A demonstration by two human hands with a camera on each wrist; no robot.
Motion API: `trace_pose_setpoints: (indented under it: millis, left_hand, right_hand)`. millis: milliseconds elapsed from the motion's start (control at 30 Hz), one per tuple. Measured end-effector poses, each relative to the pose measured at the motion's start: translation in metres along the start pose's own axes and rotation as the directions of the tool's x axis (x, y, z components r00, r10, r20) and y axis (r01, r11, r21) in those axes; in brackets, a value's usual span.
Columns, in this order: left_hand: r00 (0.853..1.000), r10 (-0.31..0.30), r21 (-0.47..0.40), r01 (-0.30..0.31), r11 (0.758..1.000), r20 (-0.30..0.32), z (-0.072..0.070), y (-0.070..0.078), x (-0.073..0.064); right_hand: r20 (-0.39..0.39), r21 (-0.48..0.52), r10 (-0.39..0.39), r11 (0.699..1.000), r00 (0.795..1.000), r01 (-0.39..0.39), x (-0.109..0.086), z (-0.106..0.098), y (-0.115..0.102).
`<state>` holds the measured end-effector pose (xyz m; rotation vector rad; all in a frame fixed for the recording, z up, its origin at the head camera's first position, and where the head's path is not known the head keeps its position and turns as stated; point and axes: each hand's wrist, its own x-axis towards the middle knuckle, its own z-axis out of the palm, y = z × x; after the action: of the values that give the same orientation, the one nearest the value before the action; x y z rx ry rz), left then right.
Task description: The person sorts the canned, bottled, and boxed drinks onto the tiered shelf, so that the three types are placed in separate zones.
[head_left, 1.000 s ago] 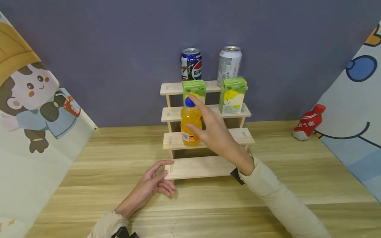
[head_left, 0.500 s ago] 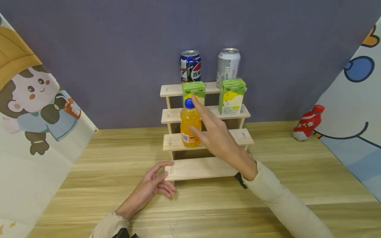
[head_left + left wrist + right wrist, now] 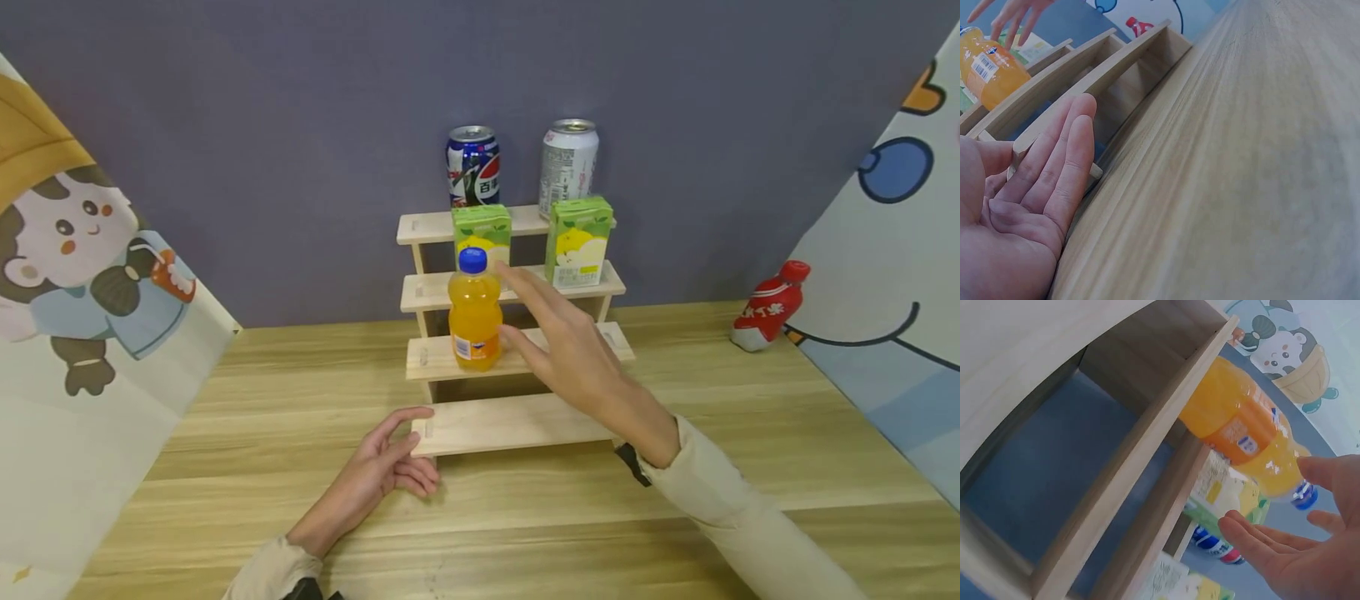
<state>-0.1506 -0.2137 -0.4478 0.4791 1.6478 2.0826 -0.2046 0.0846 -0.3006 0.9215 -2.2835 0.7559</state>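
A four-step wooden display rack [image 3: 517, 423] stands on the table. At the left end of its lowest step, my left hand [image 3: 378, 467] pinches the board between thumb and index finger, the other fingers below. An orange soda bottle [image 3: 476, 325] with a blue cap stands upright on the second step from the bottom, towards the left. Just right of it hovers my right hand [image 3: 577, 354], fingers apart and extended. The right wrist view shows a gap between those fingers [image 3: 1254, 540] and the bottle [image 3: 1254, 431].
Two green juice cartons, a left one [image 3: 482, 229] and a right one [image 3: 579, 242], stand on the third step. Behind them, a blue cola can [image 3: 473, 167] and a white can [image 3: 568, 167] occupy the top step. A red bottle-shaped item [image 3: 771, 306] leans by the right wall.
My right hand has let go of the orange soda bottle and drawn back to the right. The bottle stays on its step. My left hand keeps its place on the rack.
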Motion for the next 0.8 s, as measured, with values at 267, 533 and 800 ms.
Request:
trace_pose_setpoints:
  millis: [267, 533, 800]
  left_hand:
    - [1.000, -0.009, -0.001, 0.009, 1.000, -0.004, 0.000, 0.000, 0.001]
    - [1.000, -0.002, -0.007, 0.002, 1.000, 0.008, -0.002, -0.001, 0.000]
    - [1.000, 0.010, -0.012, -0.010, 1.000, 0.018, -0.001, -0.001, 0.001]
  right_hand:
    - [-0.070, -0.044, -0.011, 0.999, 0.997, 0.008, -0.015, -0.027, 0.021]
    - [-0.185, -0.084, 0.029, 0.995, 0.982, -0.045, -0.031, -0.057, 0.053]
    - [-0.271, -0.159, 0.156, 0.966, 0.950, -0.204, -0.045, -0.087, 0.095]
